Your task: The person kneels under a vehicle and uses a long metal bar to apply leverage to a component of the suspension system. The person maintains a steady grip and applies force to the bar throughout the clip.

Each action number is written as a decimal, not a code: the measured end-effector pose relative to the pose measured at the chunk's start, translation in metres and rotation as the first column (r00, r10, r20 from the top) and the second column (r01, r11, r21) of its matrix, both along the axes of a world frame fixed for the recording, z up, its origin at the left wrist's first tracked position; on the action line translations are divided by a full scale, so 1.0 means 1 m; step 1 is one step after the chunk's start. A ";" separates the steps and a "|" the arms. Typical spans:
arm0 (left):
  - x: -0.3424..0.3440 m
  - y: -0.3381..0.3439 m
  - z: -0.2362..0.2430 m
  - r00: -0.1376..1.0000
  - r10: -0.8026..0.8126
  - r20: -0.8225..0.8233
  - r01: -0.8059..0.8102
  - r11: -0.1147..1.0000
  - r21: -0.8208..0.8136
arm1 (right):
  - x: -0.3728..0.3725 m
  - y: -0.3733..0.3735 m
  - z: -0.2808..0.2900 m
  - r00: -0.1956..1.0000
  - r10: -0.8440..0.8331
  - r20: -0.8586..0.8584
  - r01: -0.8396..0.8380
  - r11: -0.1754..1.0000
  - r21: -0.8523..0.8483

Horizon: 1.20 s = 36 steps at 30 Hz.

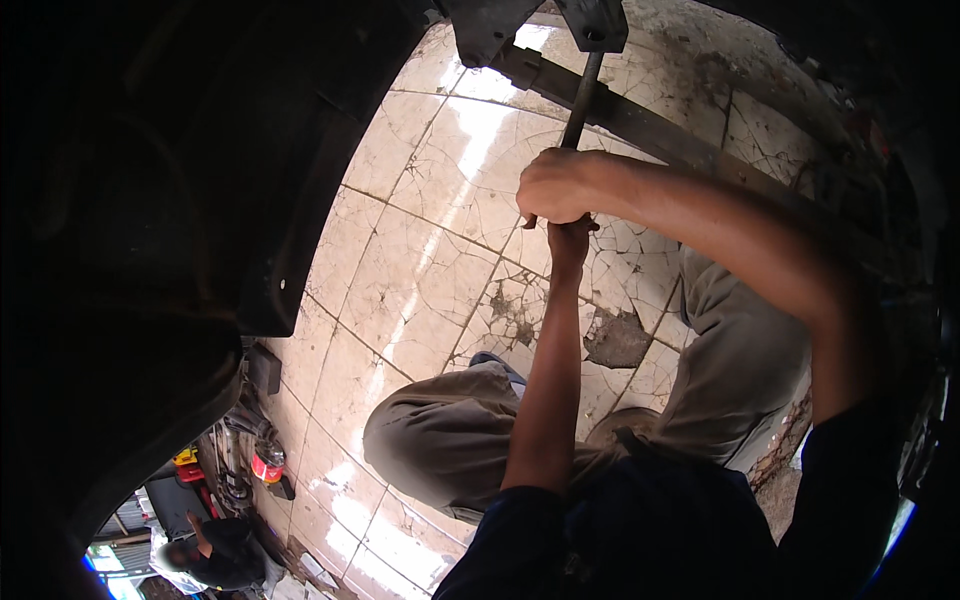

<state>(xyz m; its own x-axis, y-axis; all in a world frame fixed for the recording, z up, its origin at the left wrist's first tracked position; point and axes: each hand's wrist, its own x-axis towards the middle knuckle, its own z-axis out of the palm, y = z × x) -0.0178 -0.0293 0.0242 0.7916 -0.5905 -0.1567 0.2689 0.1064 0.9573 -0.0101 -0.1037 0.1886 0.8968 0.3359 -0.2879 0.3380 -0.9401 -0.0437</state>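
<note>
both hands up on a dark metal rod, cracked tile below

so on my head feed the long dark round metal rod (582, 105) slants from the hands up to a dark angular metal bracket (600, 25) at the top edge. the right hand (556, 186) is wrapped round the rod's near end in a closed fist. the left hand (570, 240) sits right up under it, touching, but its fingers are mostly covered so i can't tell what they're pinching, if anything. behind the rod a long dark flat-sided metal beam (650, 125) crosses at an angle. under all that: cream square floor tiles (385, 270), cracked all over, with a rough grey broken patch (617, 340) between the grey-brown trouser legs (440, 430). bottom left, i've got another person in dark clothing (230, 550), well apart.
</note>
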 end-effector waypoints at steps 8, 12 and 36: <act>0.001 -0.001 0.004 1.000 -0.011 0.016 0.011 1.000 -0.018 | -0.001 -0.001 0.004 0.998 -0.046 -0.030 0.048 0.997 0.058; 0.000 0.000 0.006 0.998 -0.024 -0.060 0.025 1.000 0.016 | 0.001 -0.005 -0.002 0.997 -0.078 -0.002 0.078 0.997 -0.012; -0.002 -0.006 -0.005 0.999 -0.026 -0.026 0.026 0.999 -0.032 | -0.006 -0.001 0.015 0.978 -0.208 -0.034 0.208 0.978 -0.007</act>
<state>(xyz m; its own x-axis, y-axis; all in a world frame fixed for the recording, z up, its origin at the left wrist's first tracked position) -0.0199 -0.0352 0.0192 0.7719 -0.6159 -0.1578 0.2967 0.1294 0.9462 -0.0159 -0.1049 0.2037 0.9365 0.1421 -0.3205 0.1335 -0.9898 -0.0490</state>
